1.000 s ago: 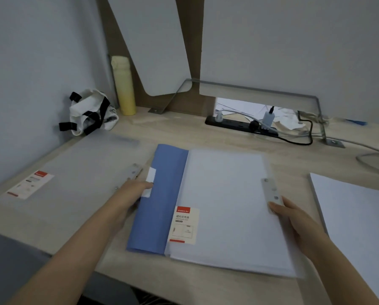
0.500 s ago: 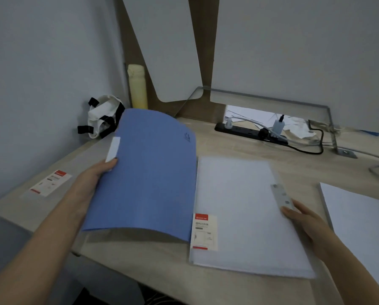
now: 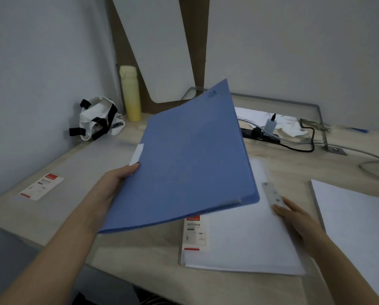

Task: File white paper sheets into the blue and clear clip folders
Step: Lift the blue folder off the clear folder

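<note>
Okay, your left hand (image 3: 118,179) gripped the blue folder (image 3: 190,164) by its left edge, thumb on top just below the white tab (image 3: 137,154). The blue folder was off the desk (image 3: 153,249) and tilted, far corner highest, with its lower right corner hanging over the clear folder (image 3: 245,245). That one lay flat on the desk, white paper showing through it and a label (image 3: 195,234) at its left edge.

Your right hand (image 3: 294,216) held nothing. Its fingers were straight and rested on the clear folder's right side, fingertips touching the near end of the metal clip (image 3: 272,193). You had the paper stack (image 3: 355,216) lying just right of that hand, not touched.

A second clear folder (image 3: 85,168) lay flat at the left, beyond your left forearm. In the back corner stood a yellow bottle (image 3: 130,93), with a white bag (image 3: 98,117) with black straps beside it. A power strip (image 3: 261,134) with plugs sat behind the blue folder.
</note>
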